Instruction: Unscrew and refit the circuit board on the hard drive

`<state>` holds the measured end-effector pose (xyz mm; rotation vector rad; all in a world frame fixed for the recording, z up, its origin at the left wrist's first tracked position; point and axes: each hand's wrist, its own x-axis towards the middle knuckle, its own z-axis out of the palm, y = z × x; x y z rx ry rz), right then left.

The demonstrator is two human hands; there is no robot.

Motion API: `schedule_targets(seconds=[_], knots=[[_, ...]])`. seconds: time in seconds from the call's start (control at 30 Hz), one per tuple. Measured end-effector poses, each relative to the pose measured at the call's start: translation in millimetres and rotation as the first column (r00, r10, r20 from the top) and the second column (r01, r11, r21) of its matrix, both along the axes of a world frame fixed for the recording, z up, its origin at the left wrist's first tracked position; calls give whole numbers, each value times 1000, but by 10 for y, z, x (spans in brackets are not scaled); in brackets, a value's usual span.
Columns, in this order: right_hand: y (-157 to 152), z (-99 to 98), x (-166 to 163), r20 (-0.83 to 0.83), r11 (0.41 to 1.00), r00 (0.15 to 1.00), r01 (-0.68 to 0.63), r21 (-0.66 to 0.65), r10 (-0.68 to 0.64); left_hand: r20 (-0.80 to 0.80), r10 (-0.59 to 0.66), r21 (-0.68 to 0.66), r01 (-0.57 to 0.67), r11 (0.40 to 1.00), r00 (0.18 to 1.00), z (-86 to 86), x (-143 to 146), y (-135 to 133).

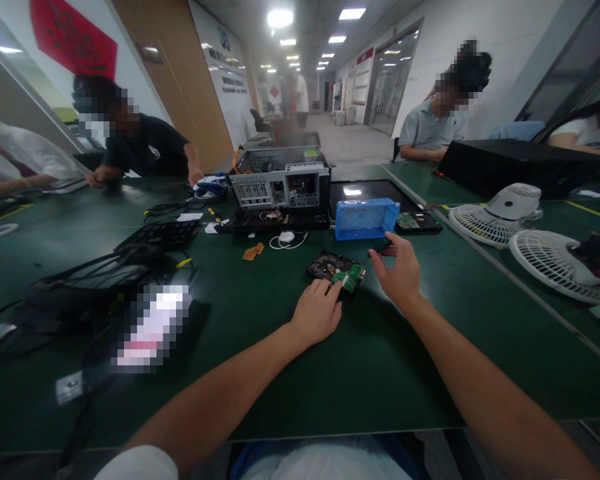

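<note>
A hard drive [334, 270] lies on the green table with its green circuit board [350, 277] facing up. My left hand [319, 310] rests at its near edge, fingers bent, with the fingertips on the drive and board. To the right of the drive, my right hand [399, 270] pinches a slim dark screwdriver [383, 247] between thumb and fingers. Its shaft points left towards the drive; whether the tip touches anything is too small to tell. Just behind stands a blue plastic bin [367, 220] tipped on its side.
An opened computer case [280, 183] stands behind the bin. A second circuit-board drive [419, 222] lies to its right. White fan parts [495, 217] are at far right, black cables [95, 280] and a lit phone [155, 327] at left. Several people sit around the table.
</note>
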<state>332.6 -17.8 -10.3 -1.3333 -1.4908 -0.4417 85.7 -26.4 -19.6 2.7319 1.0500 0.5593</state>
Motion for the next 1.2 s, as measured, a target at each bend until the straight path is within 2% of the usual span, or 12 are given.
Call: schedule_targets(seconds=[0.23, 0.53, 0.8, 1.2], knots=[[-2, 13, -22, 61, 1000, 998, -10, -5, 10, -20, 4, 15, -3, 1000, 1000, -36, 13, 11], [62, -62, 24, -23, 999, 999, -47, -1, 47, -37, 10, 16, -9, 1000, 999, 9, 8, -6], [48, -28, 35, 50, 998, 998, 39, 56, -42, -15, 6, 19, -5, 1000, 1000, -5, 8, -10], [52, -7, 28, 27, 1000, 1000, 8, 21, -8, -25, 1, 13, -1, 1000, 1000, 12, 3, -7]])
